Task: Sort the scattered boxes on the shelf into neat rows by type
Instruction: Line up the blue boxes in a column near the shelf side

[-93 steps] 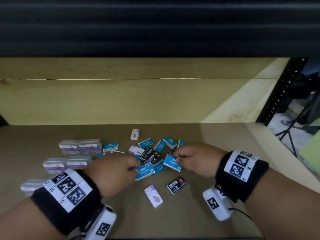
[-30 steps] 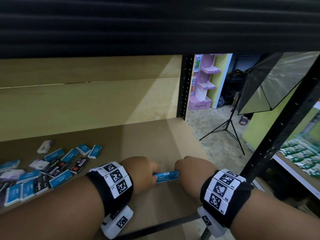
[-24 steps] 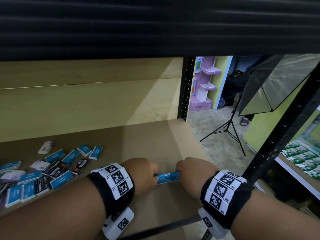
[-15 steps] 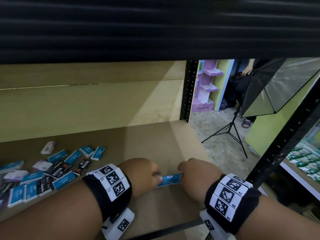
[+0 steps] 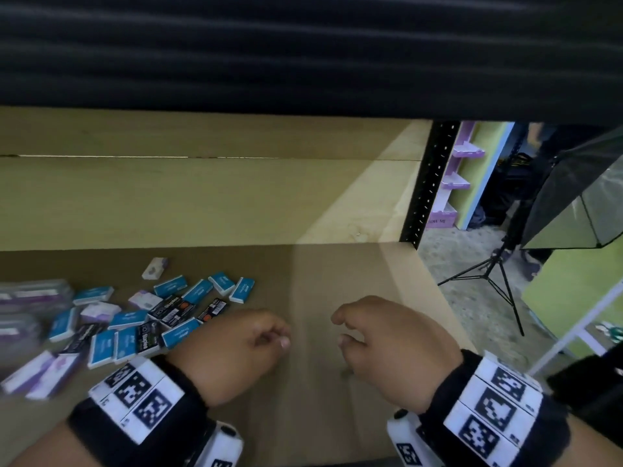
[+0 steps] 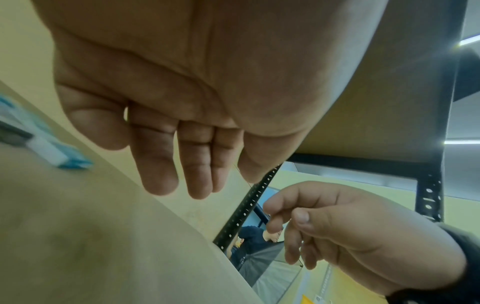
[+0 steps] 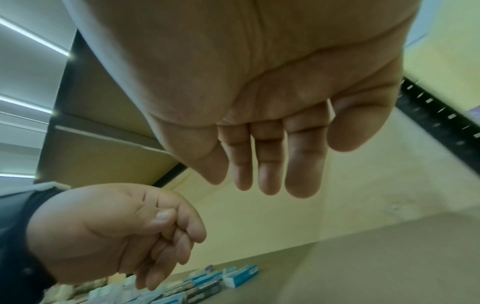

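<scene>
My left hand [image 5: 281, 338] and right hand [image 5: 342, 332] hover side by side over the bare right part of the shelf board [image 5: 337, 281], a small gap between them. Both are loosely curled and hold nothing; the left wrist view shows the left fingers [image 6: 182, 174] hanging relaxed, and the right wrist view shows the same of the right fingers [image 7: 259, 174]. Scattered to the left lie several blue staple boxes [image 5: 199, 291], black staple boxes [image 5: 172, 310] and white-purple boxes [image 5: 155, 268]. The blue box held earlier is not in view.
Clear-wrapped purple packs [image 5: 33, 294] sit blurred at the far left. A wooden back panel [image 5: 168, 197] closes the shelf behind; a dark upper shelf [image 5: 303, 45] hangs overhead. At the right end stands a black perforated post [image 5: 428, 183], with a light-stand tripod [image 5: 495, 274] beyond.
Half a second ago both hands pinched a blue box between them. Now both have let go and moved slightly apart, and the box is out of sight.
</scene>
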